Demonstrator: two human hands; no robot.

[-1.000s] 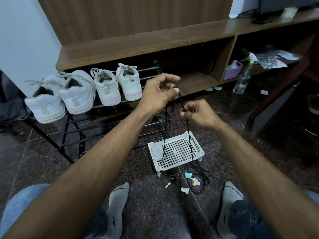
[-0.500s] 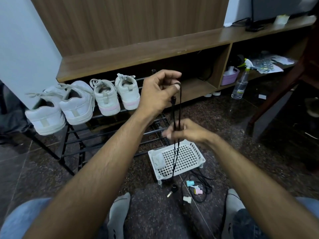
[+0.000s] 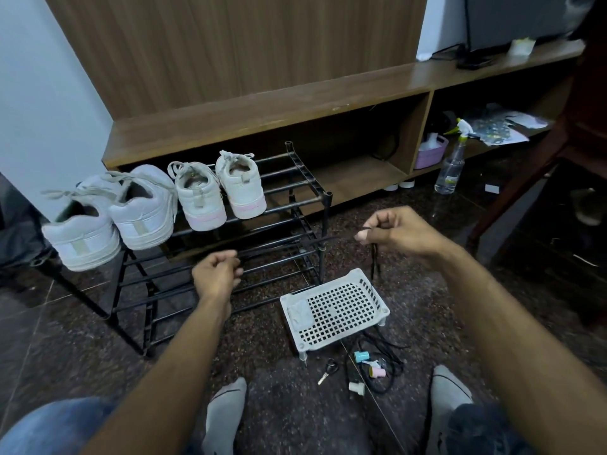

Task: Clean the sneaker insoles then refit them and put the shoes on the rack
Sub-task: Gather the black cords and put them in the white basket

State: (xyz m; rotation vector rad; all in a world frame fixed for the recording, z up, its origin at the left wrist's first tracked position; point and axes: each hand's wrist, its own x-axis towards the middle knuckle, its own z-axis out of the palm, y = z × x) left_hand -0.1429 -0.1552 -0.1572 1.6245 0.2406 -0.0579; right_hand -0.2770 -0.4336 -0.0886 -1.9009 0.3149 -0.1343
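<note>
Four white lace-up sneakers (image 3: 147, 205) sit on the black metal rack (image 3: 295, 198) (top tier). Right hand (image 3: 399, 229) pinches a thin black cord (image 3: 374, 257); left hand (image 3: 216, 274) curled, grip unclear.

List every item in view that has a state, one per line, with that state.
Four white sneakers: upright on the rack's top tier, heels facing out.
Black cord: stretched between both hands, its end hanging from the right.
Right hand: grip pinching the cord.
Left hand: curled on the cord.
White tray: upright on the floor.
Spray bottle: upright, capped.
</note>
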